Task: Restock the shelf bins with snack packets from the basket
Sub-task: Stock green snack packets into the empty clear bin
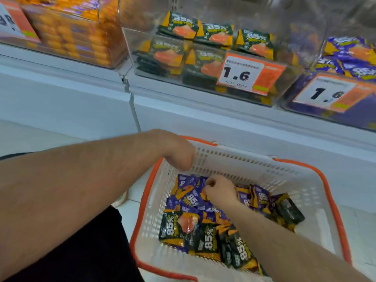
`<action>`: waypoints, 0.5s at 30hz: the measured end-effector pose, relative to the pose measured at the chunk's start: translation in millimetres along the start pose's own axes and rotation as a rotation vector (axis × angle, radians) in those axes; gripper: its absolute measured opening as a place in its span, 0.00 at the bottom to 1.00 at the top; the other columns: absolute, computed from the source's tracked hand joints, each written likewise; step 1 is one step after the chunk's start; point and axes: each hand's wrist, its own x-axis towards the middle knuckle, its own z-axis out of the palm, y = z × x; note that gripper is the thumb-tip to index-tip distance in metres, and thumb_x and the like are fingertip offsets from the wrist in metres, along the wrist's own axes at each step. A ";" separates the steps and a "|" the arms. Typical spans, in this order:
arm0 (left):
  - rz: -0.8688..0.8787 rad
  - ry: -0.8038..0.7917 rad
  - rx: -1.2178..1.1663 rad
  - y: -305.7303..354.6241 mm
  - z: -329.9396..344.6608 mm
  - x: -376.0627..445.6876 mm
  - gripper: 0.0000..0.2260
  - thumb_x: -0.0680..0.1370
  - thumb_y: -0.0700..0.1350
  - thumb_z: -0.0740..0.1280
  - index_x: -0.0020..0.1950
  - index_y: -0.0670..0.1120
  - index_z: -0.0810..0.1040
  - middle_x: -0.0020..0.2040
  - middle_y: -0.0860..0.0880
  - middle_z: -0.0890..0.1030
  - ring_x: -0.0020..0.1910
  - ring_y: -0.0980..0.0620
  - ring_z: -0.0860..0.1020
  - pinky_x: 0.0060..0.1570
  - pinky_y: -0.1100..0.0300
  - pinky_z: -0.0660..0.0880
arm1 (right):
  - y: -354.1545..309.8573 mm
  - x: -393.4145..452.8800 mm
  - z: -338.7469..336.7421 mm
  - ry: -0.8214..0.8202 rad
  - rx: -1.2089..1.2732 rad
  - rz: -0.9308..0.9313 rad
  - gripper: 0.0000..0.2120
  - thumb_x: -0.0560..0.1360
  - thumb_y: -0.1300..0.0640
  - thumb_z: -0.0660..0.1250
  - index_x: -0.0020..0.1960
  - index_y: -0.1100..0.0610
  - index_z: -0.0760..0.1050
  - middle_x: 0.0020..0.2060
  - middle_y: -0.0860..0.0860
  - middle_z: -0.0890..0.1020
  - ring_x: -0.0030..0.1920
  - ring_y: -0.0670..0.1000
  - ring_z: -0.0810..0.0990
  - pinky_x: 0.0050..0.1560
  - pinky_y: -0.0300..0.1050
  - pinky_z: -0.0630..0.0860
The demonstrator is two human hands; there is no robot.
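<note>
Head view: right hand (220, 191) pinches purple packets (190, 197) in basket (329, 192); left hand's (179, 153) grip hidden. Advise gathering one colour only.

Two price tags are hanging at the shelf front, each reading 1.6: one white and orange tag (249, 73) in the middle, another (327, 94) off to the right. A third tag (15, 22), blurred, is showing at the upper left. Pale floor tiles (40, 137) are lying below the white shelf base (67, 100). Dark trousers (91, 251) are filling the lower left corner.
</note>
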 end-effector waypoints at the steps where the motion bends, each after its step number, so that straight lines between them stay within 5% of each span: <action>1: -0.009 0.010 -0.005 0.5 -1.1 0.1 0.18 0.81 0.43 0.59 0.71 0.50 0.72 0.68 0.47 0.74 0.65 0.48 0.72 0.65 0.53 0.70 | 6.3 0.8 12.9 -0.114 -0.034 0.049 0.05 0.79 0.58 0.64 0.46 0.53 0.77 0.39 0.50 0.80 0.37 0.50 0.77 0.35 0.46 0.73; 4: -0.034 0.034 -0.023 2.1 -4.4 1.7 0.18 0.81 0.43 0.57 0.71 0.48 0.72 0.69 0.47 0.73 0.65 0.47 0.72 0.66 0.52 0.70 | 18.6 -2.2 44.4 -0.260 -0.078 0.161 0.06 0.76 0.54 0.68 0.46 0.55 0.72 0.38 0.52 0.78 0.37 0.52 0.78 0.36 0.48 0.74; 12: -0.036 0.034 -0.043 1.4 -5.2 6.3 0.19 0.81 0.42 0.57 0.71 0.49 0.72 0.69 0.47 0.73 0.65 0.47 0.72 0.65 0.53 0.71 | 26.9 -16.9 81.1 -0.168 0.093 0.319 0.16 0.74 0.61 0.68 0.60 0.49 0.74 0.49 0.48 0.78 0.49 0.53 0.79 0.53 0.52 0.80; 15: -0.030 0.025 -0.045 -1.5 -6.8 8.1 0.19 0.81 0.42 0.56 0.71 0.49 0.72 0.69 0.47 0.73 0.65 0.48 0.73 0.66 0.51 0.71 | 22.4 -16.1 67.1 -0.202 0.146 0.258 0.16 0.76 0.66 0.63 0.61 0.51 0.76 0.51 0.49 0.78 0.50 0.51 0.78 0.47 0.44 0.78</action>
